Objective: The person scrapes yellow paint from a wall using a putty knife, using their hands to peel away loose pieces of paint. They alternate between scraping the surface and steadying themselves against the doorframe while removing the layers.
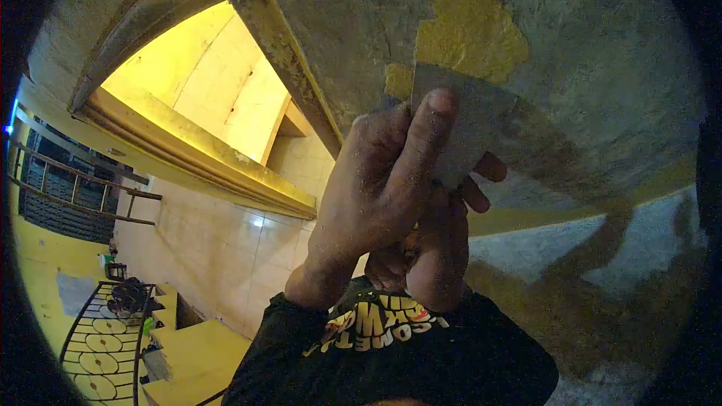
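Observation:
A thin, flat grey plate [472, 116] with straight edges stands up in front of me, overlapping the patchy wall surface. My left hand [368, 177] is closed on it, the thumb lying along its near face and the other fingers partly hidden. Lower and to the right, my right hand [440, 244] is closed at the plate's bottom end. Two of its fingertips show past the plate's right edge, while its palm is hidden. Just beyond the plate's top edge, a bare yellow patch [474, 26] shows amid the grey coating.
Grey, stained wall [602, 53] fills the upper right. A brightly lit yellow opening [218, 83] with a ledge [203, 150] is at upper left. Below are a tiled floor [233, 256], a metal railing [98, 338] and a ladder-like frame [83, 188].

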`<state>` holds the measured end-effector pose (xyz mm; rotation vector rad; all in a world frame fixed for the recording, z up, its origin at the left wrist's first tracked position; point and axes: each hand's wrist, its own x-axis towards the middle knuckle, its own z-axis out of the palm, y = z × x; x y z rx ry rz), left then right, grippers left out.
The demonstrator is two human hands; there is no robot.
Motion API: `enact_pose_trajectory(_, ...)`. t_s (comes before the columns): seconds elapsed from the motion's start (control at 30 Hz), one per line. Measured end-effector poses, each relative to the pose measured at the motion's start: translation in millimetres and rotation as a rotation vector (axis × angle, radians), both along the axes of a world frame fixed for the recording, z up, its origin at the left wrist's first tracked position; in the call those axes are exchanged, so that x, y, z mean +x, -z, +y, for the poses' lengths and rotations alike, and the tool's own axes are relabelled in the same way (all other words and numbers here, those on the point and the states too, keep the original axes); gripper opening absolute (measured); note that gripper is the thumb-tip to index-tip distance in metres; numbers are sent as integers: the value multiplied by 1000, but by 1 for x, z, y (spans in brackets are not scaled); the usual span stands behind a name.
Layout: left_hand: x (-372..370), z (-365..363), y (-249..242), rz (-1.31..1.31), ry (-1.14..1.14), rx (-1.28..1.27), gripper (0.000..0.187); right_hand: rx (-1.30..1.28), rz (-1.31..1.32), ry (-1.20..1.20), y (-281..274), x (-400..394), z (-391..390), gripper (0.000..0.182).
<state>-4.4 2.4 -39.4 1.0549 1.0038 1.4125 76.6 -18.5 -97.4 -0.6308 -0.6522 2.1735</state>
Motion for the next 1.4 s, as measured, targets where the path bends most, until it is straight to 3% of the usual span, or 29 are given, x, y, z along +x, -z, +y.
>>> enact_pose_trajectory(0.27, 1, -3, -5, -53, 20, -91, 50, -125, 68, -196, 25, 15, -1, 44)
enact_pose_trajectory(0.37, 1, -4, -9, -73, 10, -102, 50, -191, 337, -335, 80, 28, -7, 47)
enact_pose_trajectory(0.47, -3, -3, -20, -56, 60, -134, 49, -244, 693, -415, 87, 26, -11, 48)
enact_pose_trajectory(0.5, -4, -3, -21, -46, 80, -146, 49, -303, 183, -298, 26, 20, -8, 47)
enact_pose_trajectory(0.57, -5, -3, -23, -38, 106, -157, 49, -341, -324, -169, -6, 16, -6, 46)
enact_pose_trajectory(0.77, -7, -5, -21, -26, 103, -31, 49, -362, -144, -78, 1, 18, -11, 44)
enact_pose_trajectory(0.83, -6, -6, -22, 7, 93, 69, 49, -230, -111, -193, -3, 13, -3, 45)
enact_pose_trajectory(0.97, -2, -5, -20, 9, 65, -39, 49, -223, -232, -177, -18, 7, -2, 45)
enact_pose_trajectory(1.07, 1, -5, -7, -52, 20, -35, 50, -99, -172, -75, -10, -1, -8, 45)
enact_pose_trajectory(1.1, 1, -5, -6, -72, 3, -28, 50, -328, 182, -6, -3, -5, -13, 45)
enact_pose_trajectory(1.17, -5, -4, -2, -49, 49, -75, 50, -543, 542, 59, -5, -5, -9, 46)
enact_pose_trajectory(1.23, -8, -15, 4, -39, 94, -157, 50, -70, -108, -58, -14, 1, -8, 48)
enact_pose_trajectory(1.33, -16, -43, 24, 115, 10, 48, 52, -78, -234, 7, -1, -6, -8, 48)
enact_pose_trajectory(1.4, -34, -54, 82, 109, -90, 288, 48, 48, -179, 36, -2, -1, -5, 47)
